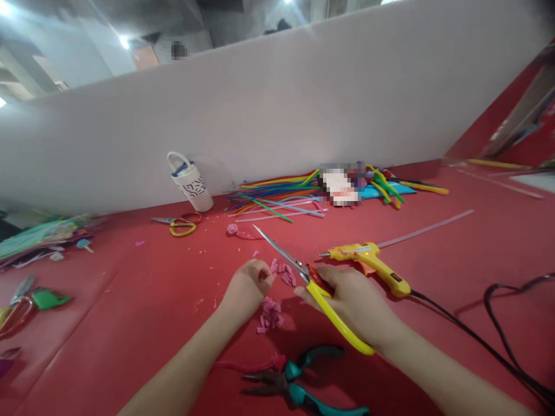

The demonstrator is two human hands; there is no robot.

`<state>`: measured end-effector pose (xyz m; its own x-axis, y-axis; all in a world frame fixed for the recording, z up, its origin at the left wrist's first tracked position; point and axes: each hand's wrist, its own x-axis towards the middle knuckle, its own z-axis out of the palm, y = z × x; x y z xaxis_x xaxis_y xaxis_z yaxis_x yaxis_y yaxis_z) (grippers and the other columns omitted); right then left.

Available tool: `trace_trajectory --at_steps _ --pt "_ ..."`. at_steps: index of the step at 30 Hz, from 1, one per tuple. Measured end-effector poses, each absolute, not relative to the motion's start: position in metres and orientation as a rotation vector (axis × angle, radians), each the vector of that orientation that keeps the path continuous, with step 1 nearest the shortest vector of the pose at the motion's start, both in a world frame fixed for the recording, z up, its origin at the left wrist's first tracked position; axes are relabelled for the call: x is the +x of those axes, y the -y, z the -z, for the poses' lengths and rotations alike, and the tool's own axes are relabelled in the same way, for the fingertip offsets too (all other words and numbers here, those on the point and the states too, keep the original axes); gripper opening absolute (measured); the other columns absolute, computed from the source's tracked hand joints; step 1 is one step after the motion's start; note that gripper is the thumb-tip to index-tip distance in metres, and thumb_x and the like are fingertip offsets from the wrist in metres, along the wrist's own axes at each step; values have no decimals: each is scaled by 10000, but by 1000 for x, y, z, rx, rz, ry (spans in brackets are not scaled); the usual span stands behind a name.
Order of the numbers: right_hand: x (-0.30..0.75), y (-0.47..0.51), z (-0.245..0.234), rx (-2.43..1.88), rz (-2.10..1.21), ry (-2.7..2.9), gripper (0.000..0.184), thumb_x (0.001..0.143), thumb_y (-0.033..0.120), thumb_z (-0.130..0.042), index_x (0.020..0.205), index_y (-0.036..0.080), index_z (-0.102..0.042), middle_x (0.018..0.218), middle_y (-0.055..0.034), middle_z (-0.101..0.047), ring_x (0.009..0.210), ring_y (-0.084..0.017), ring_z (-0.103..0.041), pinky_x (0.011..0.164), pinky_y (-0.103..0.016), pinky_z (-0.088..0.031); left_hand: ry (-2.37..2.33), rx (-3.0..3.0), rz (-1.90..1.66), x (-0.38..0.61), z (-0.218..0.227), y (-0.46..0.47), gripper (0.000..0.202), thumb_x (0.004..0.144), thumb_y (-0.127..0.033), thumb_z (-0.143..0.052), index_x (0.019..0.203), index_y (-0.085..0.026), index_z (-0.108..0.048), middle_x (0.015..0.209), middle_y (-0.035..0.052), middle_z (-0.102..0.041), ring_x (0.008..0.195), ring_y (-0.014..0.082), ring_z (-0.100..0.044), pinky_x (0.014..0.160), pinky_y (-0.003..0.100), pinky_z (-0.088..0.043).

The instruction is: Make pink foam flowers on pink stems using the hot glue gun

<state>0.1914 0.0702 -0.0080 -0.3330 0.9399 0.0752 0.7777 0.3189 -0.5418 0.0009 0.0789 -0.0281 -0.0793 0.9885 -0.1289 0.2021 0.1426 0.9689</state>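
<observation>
My right hand (351, 303) grips yellow-handled scissors (299, 270); their closed blades point up and to the left over the red table (130, 300). My left hand (248, 287) is curled into a pinch just left of the blades, and what it holds is too small to make out. Small pink cut pieces (271, 314) lie on the table between and below my two hands, with a few more by the blades.
A yellow glue gun (368, 263) with a black cord (477, 341) lies right of my hand. Teal-handled pliers (299, 381) lie near the front edge. Coloured sticks (277, 196), another pair of scissors (180, 224) and a small white bag (191, 182) sit by the white partition (277, 115).
</observation>
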Motion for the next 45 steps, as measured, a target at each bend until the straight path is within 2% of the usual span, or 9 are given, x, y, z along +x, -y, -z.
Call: trace_trajectory --at_steps 4,7,11,14,20,25,38,45 --pt "191 -68 7 -1534 -633 2267 416 766 546 -516 557 213 -380 479 35 -439 426 -108 -373 425 -231 -182 -1318 938 -1024 -16 15 -61 64 683 -182 -657 668 -153 -602 563 11 -619 467 103 -535 464 199 -404" --pt "188 -64 6 -1537 -626 2361 397 758 567 -515 605 211 -430 530 0 -537 456 -140 -465 435 -235 -190 -1236 760 -1074 -27 7 -46 164 646 -174 -707 788 -118 -647 624 17 -642 511 71 -562 506 159 -450" --pt "183 -57 7 -1534 -573 2479 379 739 586 -533 727 209 -506 628 -46 -637 553 -219 -581 462 -248 -196 -1161 624 -1176 -33 -1 -36 139 621 -177 -740 717 -112 -662 610 -1 -623 516 42 -549 497 112 -445" --pt "180 -54 10 -1536 -569 2527 363 736 576 -542 723 215 -503 635 -50 -651 569 -239 -599 468 -255 -194 -1114 586 -1221 -35 -6 -33 130 630 -197 -745 685 -122 -654 594 -11 -612 495 36 -529 474 106 -434" --pt "179 -50 13 -1528 -578 2561 341 737 548 -538 663 225 -458 616 -47 -640 542 -223 -583 462 -257 -192 -1063 631 -1284 -33 -8 -29 79 684 -177 -705 701 -118 -656 563 -15 -599 471 39 -510 452 114 -408" --pt "179 -49 15 -1495 -574 2599 318 797 516 -460 673 224 -452 592 -48 -620 503 -209 -552 464 -265 -185 -1090 680 -1274 -32 -6 -28 26 705 -149 -656 697 -125 -656 581 -5 -619 480 51 -523 464 130 -408" --pt "180 -49 18 -1482 -518 2600 377 810 565 -416 652 225 -457 577 -55 -616 495 -216 -556 462 -269 -176 -1075 705 -1300 -33 -7 -27 70 730 -158 -646 672 -123 -661 574 -11 -613 471 44 -519 458 126 -406" --pt "177 -48 15 -1515 -641 2533 406 804 586 -394 606 232 -378 548 -38 -553 481 -181 -485 463 -268 -198 -1079 660 -1290 -34 -6 -28 75 714 -158 -673 648 -123 -664 571 -11 -625 462 37 -529 452 115 -415"
